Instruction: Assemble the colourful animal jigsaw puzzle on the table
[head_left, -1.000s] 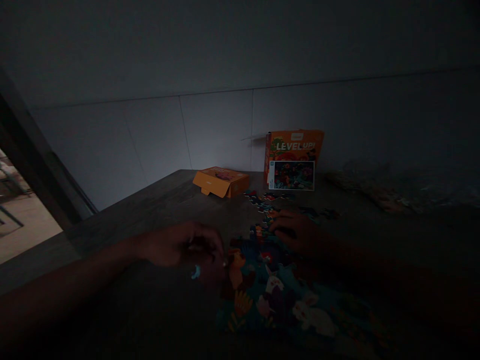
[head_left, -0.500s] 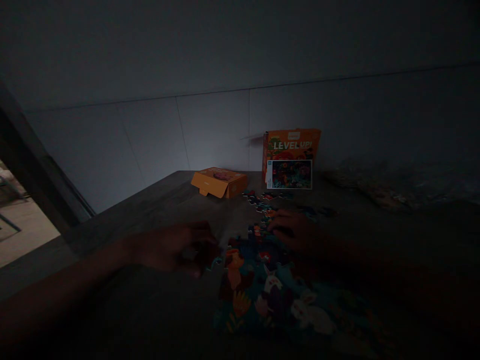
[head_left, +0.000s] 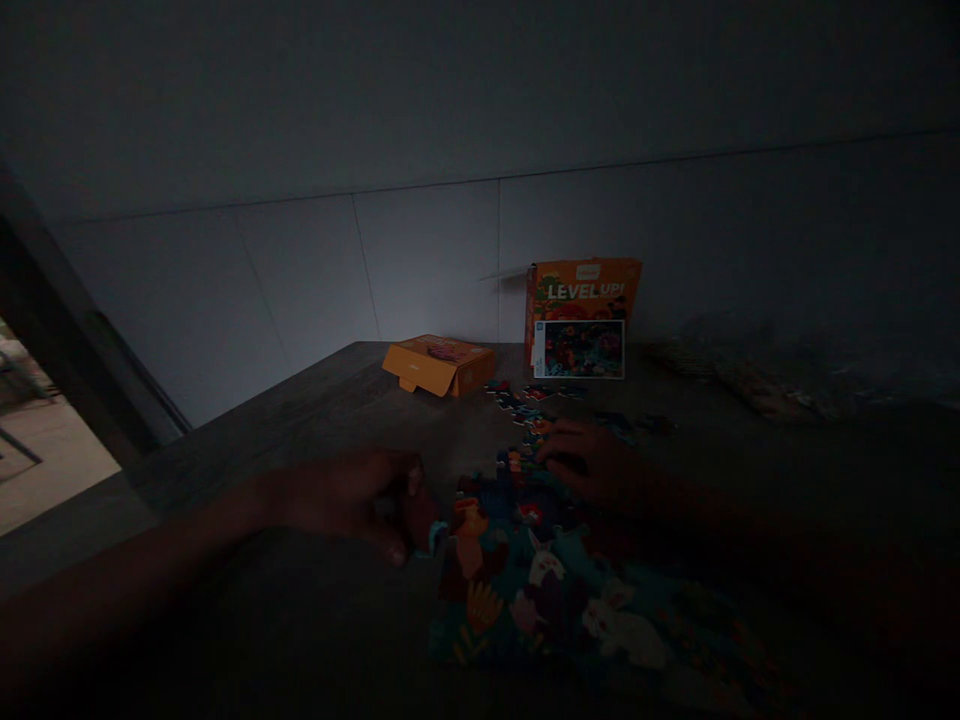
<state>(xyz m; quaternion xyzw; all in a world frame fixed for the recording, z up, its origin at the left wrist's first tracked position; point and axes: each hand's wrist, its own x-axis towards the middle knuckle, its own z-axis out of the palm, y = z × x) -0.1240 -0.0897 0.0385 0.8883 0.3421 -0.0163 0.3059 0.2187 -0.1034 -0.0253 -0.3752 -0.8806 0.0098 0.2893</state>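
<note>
My left hand [head_left: 360, 505] has its fingers curled round a puzzle piece [head_left: 426, 522] with a teal edge, just off the left side of the joined puzzle [head_left: 547, 590]. Rabbits and an orange animal show on that puzzle. Fingers of my right hand [head_left: 589, 458] rest bent on the puzzle's upper part, near several pieces [head_left: 521, 400] that trail toward the boxes; whether they pinch anything is too dark to tell.
An orange box [head_left: 439, 365] lies on the grey table [head_left: 300, 400]. Behind, an upright "LEVEL UP!" box [head_left: 585, 290] has a picture card [head_left: 581, 350] leaning on it. Clear plastic bags [head_left: 780, 385] with contents lie at the back right.
The piece in my left hand has turned a little, and that hand's fingers have shifted slightly. My right hand has stayed nearly still.
</note>
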